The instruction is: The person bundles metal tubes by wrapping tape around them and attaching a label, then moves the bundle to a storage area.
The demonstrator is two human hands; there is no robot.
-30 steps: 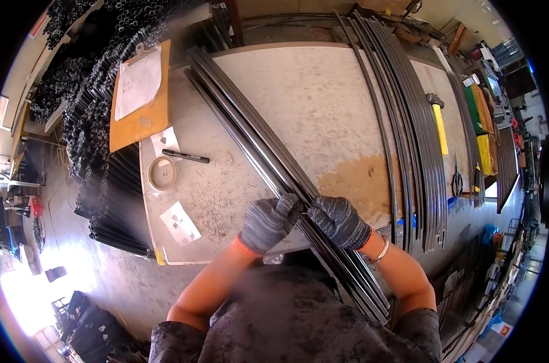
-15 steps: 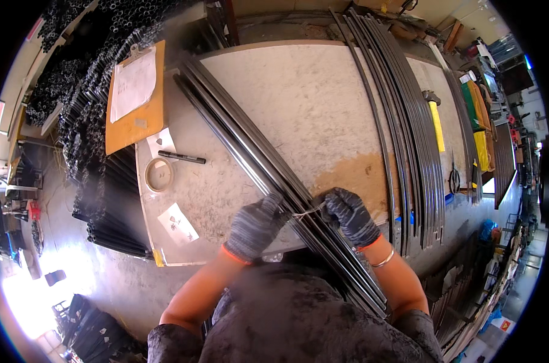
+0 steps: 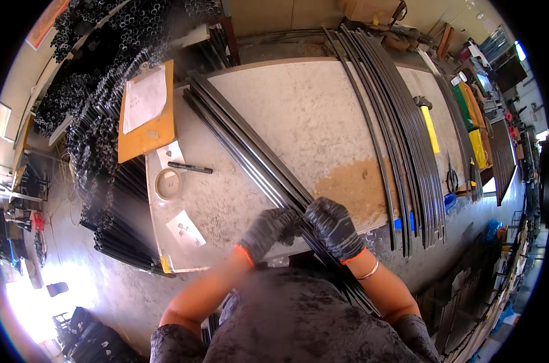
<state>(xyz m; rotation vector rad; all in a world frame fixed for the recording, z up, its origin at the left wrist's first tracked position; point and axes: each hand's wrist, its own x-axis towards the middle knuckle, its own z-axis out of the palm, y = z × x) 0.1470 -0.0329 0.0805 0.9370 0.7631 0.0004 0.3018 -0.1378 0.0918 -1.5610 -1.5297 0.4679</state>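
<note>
A bundle of dark metal tubes (image 3: 250, 154) lies slantwise across the worktable (image 3: 274, 97), its near end running down past the edge beside my body. Both of my hands wear grey knit gloves with orange cuffs. On the bundle's left side, my left hand (image 3: 269, 233) is closed with curled fingers at the tubes; what is in them is hidden. My right hand (image 3: 334, 228) rests over the bundle, its fingers pinched together on a thin tie that the glove now covers. The two hands' fingertips almost meet above the tubes.
Several long tubes (image 3: 401, 139) lie along the table's right, beside a yellow-handled hammer (image 3: 430, 128) and scissors (image 3: 452, 179). At left are a clipboard (image 3: 142, 136), a marker (image 3: 190, 167), a tape roll (image 3: 168, 184) and a paper card (image 3: 185, 230). Stacked tubes (image 3: 99, 139) stand beyond.
My hands have drawn closer together, the right moving left over the bundle. The thin tie stretched between them earlier is now hidden. The whole view has shifted slightly.
</note>
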